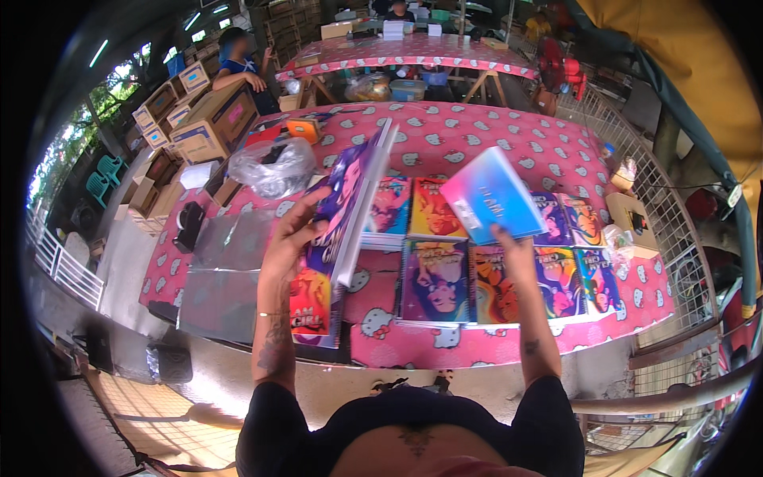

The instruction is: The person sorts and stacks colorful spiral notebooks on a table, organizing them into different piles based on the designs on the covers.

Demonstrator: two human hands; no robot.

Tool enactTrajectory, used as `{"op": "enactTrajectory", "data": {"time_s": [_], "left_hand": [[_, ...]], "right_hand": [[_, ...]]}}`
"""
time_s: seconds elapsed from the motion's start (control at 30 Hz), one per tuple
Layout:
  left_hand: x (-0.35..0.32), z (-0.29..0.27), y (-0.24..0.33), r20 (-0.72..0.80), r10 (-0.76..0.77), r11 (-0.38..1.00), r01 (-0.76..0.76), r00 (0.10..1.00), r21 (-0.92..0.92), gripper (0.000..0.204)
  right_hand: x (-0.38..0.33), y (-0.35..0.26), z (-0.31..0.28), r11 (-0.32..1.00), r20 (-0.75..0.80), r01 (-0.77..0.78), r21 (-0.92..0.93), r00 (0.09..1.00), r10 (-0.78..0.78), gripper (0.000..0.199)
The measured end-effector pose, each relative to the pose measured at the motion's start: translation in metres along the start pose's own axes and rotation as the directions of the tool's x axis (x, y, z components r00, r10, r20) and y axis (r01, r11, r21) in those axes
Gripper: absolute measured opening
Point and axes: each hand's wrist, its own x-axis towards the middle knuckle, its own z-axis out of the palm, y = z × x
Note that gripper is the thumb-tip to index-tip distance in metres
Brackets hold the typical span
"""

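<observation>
My left hand is closed round the left side of a purple-covered notebook, tilted up on edge with its white pages facing right; whether it is one or more I cannot tell. In my right hand, a pink-and-blue notebook is pinched at its lower edge, raised above the table. Under and beside it lie two rows of spiral notebooks with colourful illustrated covers, some in stacks. A red-and-yellow notebook lies below my left hand, next to a purple one partly hidden.
Pink patterned cloth covers the table. Clear plastic sheets, a crumpled plastic bag and a black tape dispenser-like object lie left. Cardboard boxes are piled beyond, near another person. A red fan stands far right.
</observation>
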Motion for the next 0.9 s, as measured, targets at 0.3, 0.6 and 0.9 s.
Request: {"op": "enactTrajectory", "data": {"time_s": [0.3, 0.6, 0.9], "left_hand": [[-0.117, -0.135, 0.049, -0.366, 0.140, 0.932, -0.247, 0.920, -0.265, 0.066], [-0.172, -0.158, -0.119, -0.233, 0.079, 0.368, 0.189, 0.969, 0.910, 0.079], [-0.131, -0.187, -0.157, -0.271, -0.409, 0.843, 0.474, 0.871, 0.253, 0.105]], "right_hand": [[-0.125, 0.088, 0.221, 0.564, 0.800, 0.799, -0.209, 0.471, -0.371, 0.049], [-0.170, 0.157, 0.239, 0.986, 0.321, -0.109, -0.123, 0.936, 0.143, 0.057], [-0.192, 0.171, 0.293, 0.943, 0.321, -0.323, -0.080, 0.887, 0.331, 0.095]]}}
